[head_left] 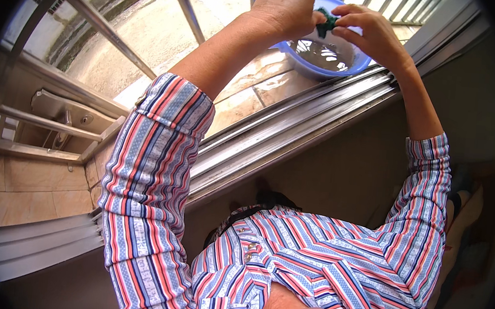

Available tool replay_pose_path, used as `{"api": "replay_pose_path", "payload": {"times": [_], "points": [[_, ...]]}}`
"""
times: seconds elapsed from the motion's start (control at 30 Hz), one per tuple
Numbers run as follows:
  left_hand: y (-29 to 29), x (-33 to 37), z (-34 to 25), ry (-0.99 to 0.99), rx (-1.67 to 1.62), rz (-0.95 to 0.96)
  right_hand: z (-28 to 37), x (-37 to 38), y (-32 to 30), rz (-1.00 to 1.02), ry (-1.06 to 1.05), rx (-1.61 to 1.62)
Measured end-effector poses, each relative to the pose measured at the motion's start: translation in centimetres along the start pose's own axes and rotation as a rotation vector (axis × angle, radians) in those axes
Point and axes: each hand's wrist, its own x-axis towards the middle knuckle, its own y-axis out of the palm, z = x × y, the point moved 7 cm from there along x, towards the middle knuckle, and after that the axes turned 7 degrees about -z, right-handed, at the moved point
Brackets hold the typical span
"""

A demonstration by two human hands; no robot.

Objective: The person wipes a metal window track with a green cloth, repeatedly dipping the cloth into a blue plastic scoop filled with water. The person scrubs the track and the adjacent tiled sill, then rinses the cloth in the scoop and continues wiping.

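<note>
Metal bars (pixel 184 5) stand beyond the blue basin (pixel 319 72), metal track (pixel 284 140) before it.

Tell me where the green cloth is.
In the head view, the green cloth is near the top edge, right of centre, held between the left hand and the right hand, over the blue basin.

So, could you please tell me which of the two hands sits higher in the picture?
The left hand, left of the green item: it reaches about the picture's top edge, whereas the right hand sits lower.
</note>
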Motion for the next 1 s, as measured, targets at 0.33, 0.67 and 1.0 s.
{"api": "replay_pose_path", "payload": {"times": [0.33,0.67,1.0], "points": [[6.1,0.6,-1.5,0.224,0.204,0.363,-2.3,0.9,3.2,0.335,0.035,-0.281],[4.9,1.2,-2.1,0.101,-0.02,0.323,-4.5,2.7,-1.0,0.125,0.232,-0.079],[0.3,0.5,-2.2,0.115,-0.152,-0.112,-3.1,4.0,-4.2,-0.045,-0.081,0.047]]}}
